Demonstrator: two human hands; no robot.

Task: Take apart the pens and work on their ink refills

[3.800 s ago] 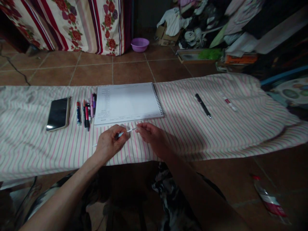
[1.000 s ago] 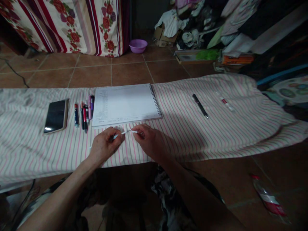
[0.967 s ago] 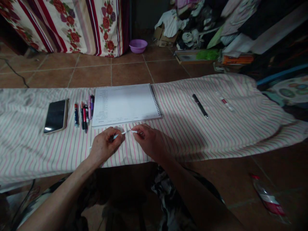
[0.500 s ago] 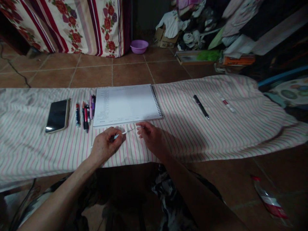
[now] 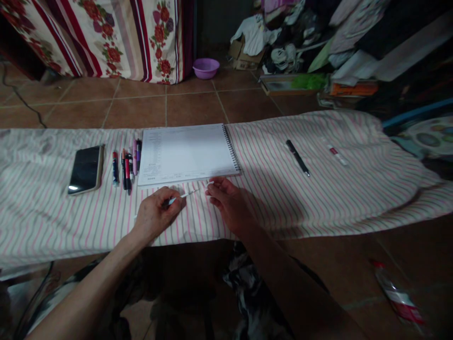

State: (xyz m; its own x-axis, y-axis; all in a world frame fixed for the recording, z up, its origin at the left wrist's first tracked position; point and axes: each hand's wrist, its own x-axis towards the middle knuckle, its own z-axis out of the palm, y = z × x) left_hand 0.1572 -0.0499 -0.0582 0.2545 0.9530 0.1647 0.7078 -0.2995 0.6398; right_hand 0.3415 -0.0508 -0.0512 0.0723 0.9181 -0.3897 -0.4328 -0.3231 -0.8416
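My left hand (image 5: 157,210) is closed around a slim white pen (image 5: 184,195). Its thin metal tip points right, toward my other hand. The fingers of my right hand (image 5: 228,202) pinch a small white piece (image 5: 210,183), too small to name for sure. A short gap separates this piece from the pen's tip. Both hands are just in front of a spiral-bound notepad (image 5: 186,151), which lies on the striped cloth (image 5: 262,189) with a mostly blank page up.
Left of the notepad are several pens (image 5: 127,172) and a phone (image 5: 85,170). A black pen (image 5: 297,157) and a white stick-shaped item with a red label (image 5: 338,155) lie to the right. On the floor are a purple basin (image 5: 205,69) and a plastic bottle (image 5: 398,297).
My right hand has drawn slightly to the right, away from the pen's tip, with the small white piece in its fingers. My left hand has stayed nearly still.
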